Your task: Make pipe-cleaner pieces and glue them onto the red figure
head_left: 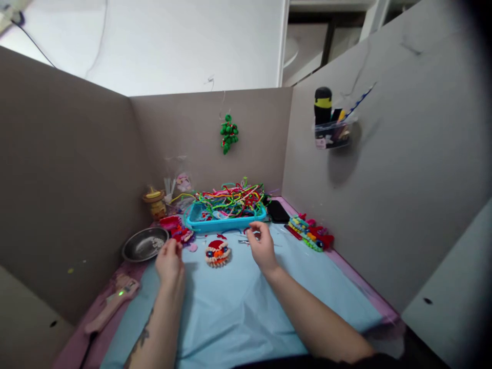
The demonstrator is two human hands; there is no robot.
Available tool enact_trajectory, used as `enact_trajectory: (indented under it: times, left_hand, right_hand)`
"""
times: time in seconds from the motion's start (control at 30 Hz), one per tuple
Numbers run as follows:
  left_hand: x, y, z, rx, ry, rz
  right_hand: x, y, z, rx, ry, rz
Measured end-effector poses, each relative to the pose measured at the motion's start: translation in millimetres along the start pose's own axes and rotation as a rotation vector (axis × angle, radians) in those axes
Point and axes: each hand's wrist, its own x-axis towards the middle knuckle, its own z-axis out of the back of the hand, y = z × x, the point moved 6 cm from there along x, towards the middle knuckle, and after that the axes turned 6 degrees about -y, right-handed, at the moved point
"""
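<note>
A small round red, white and orange pipe-cleaner figure (217,252) sits on the light blue cloth (238,307) between my hands. My left hand (169,260) hovers left of it, near a red and pink craft piece (177,228), with fingers curled. My right hand (261,245) is right of the figure, fingers bent over small metal scissors (243,241) lying on the cloth, just in front of the blue tray (225,221) heaped with colourful pipe cleaners (230,197). Whether either hand holds anything is unclear.
A metal bowl (145,243) and a yellow jar (155,201) stand at left. A pink glue gun (111,303) lies near left. A black phone (277,210) and a colourful woven craft (310,234) lie at right. Grey partitions surround the desk; a green ornament (229,133) and a pen holder (331,128) hang on them.
</note>
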Motion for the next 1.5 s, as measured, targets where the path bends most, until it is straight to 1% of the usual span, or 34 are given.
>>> enact_trajectory:
  times: [0.03, 0.07, 0.1, 0.13, 0.17, 0.2, 0.23, 0.27, 0.33, 0.4, 0.43, 0.5, 0.67, 0.87, 1.0, 1.23, 1.4, 1.5]
  left_hand:
    - [-5.7, 1.8, -6.1, 0.064, 0.126, 0.008]
    - [-18.6, 2.6, -17.2, 0.16, 0.346, -0.018]
    - [-37.7, 2.5, -28.8, 0.24, 0.592, -0.073]
    - [-58.4, 2.2, -37.4, 0.283, 0.798, -0.123]
    - [-75.1, 2.2, -42.4, 0.306, 0.92, -0.151]
    - [-82.6, 1.3, -43.5, 0.309, 0.904, -0.162]
    - [-85.1, 3.3, -43.7, 0.31, 0.857, -0.11]
    - [-83.6, 7.3, -42.8, 0.286, 0.787, -0.012]
    - [-79.4, 17.3, -42.6, 0.201, 0.721, 0.212]
    - [-75.5, 24.1, -42.7, 0.119, 0.706, 0.361]
    - [-74.3, 26.0, -42.5, 0.089, 0.709, 0.401]
    - [-73.9, 28.3, -41.4, 0.055, 0.72, 0.437]
    - [-77.4, 31.5, -40.4, 0.03, 0.773, 0.402]
    - [-78.4, 32.0, -41.9, 0.082, 0.822, 0.371]
    - [-79.6, 29.5, -42.2, 0.097, 0.837, 0.365]
    - [-79.9, 26.9, -42.2, 0.092, 0.849, 0.346]
    - [-79.2, 25.0, -41.8, 0.097, 0.847, 0.361]
    - [-78.5, 22.4, -42.3, 0.119, 0.859, 0.309]
  right_hand:
    - [-1.1, 3.2, -1.0, -0.008, 0.015, 0.015]
    - [-2.7, 7.0, -1.9, -0.017, 0.032, 0.036]
    - [-4.5, 11.4, -2.8, -0.024, 0.053, 0.064]
    - [-6.7, 15.8, -3.8, -0.025, 0.079, 0.097]
    - [-9.2, 20.2, -4.8, -0.019, 0.11, 0.133]
    - [-12.0, 24.2, -6.2, -0.011, 0.145, 0.171]
    - [-15.1, 28.0, -7.7, 0.0, 0.184, 0.213]
    - [-18.4, 31.4, -9.8, 0.007, 0.228, 0.255]
    - [-25.3, 36.8, -14.9, -0.004, 0.313, 0.333]
    - [-31.0, 39.8, -20.4, -0.045, 0.374, 0.39]
    - [-33.0, 40.2, -23.0, -0.069, 0.391, 0.406]
    - [-35.6, 39.7, -27.3, -0.103, 0.41, 0.422]
    - [-39.1, 35.0, -32.8, -0.112, 0.434, 0.427]
    - [-41.5, 33.9, -34.2, -0.089, 0.44, 0.447]
    - [-42.3, 32.9, -35.2, -0.079, 0.44, 0.453]
    - [-41.4, 29.6, -35.9, -0.087, 0.455, 0.4]
    - [-40.2, 28.3, -35.9, -0.112, 0.449, 0.396]
    - [-40.5, 28.8, -36.2, -0.125, 0.464, 0.392]
